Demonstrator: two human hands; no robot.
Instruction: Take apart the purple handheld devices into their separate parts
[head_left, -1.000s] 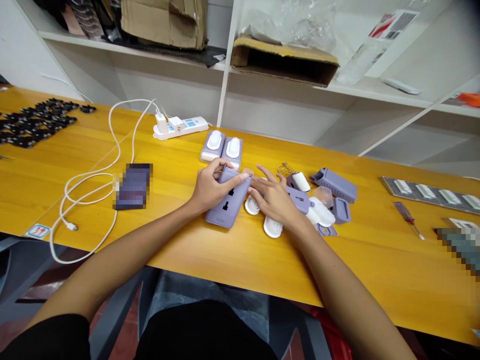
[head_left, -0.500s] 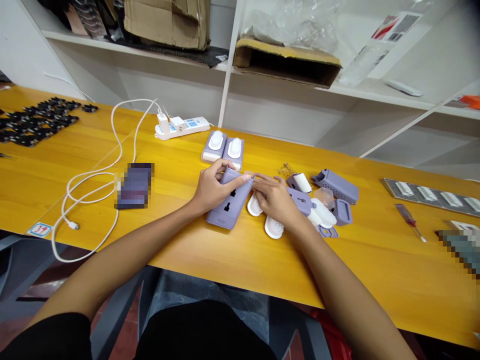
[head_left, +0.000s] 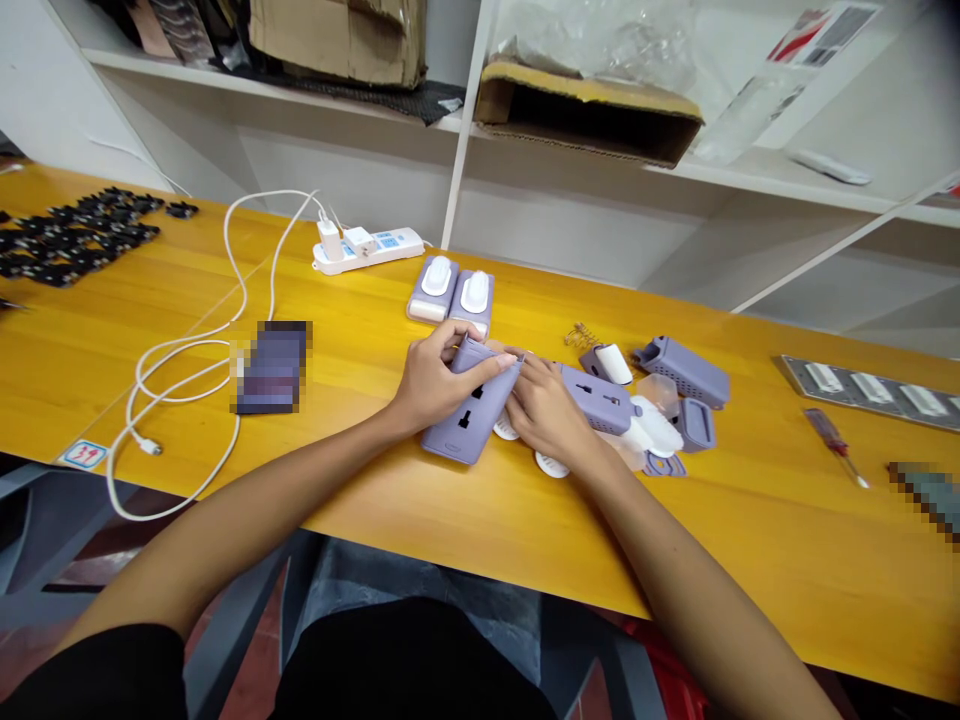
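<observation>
My left hand (head_left: 431,385) grips a purple plastic casing (head_left: 480,400) with dark keyhole-shaped slots, thumb over its top face and fingers around the far end. The casing is tilted above the table. My right hand (head_left: 551,405) meets the casing's far right corner with bent fingers; the fingertips are partly hidden behind the edge. Under and beside my right hand lie round white ribbed pieces (head_left: 553,464). A second purple slotted casing (head_left: 596,395) rests just to its right. Beyond my left hand stand two purple units with white oval tops (head_left: 475,292).
Right of my hands lie a perforated purple housing (head_left: 686,370), white covers (head_left: 656,430) and coiled springs (head_left: 579,335). A screwdriver (head_left: 834,442) and a metal strip (head_left: 874,388) are farther right. Leftward are a phone (head_left: 274,367), white cable (head_left: 139,385), power strip (head_left: 371,250) and small black parts (head_left: 75,235).
The casing has tilted slightly more, its far end higher. My right hand's fingers have curled closer against its far corner. The view has shifted a little.
</observation>
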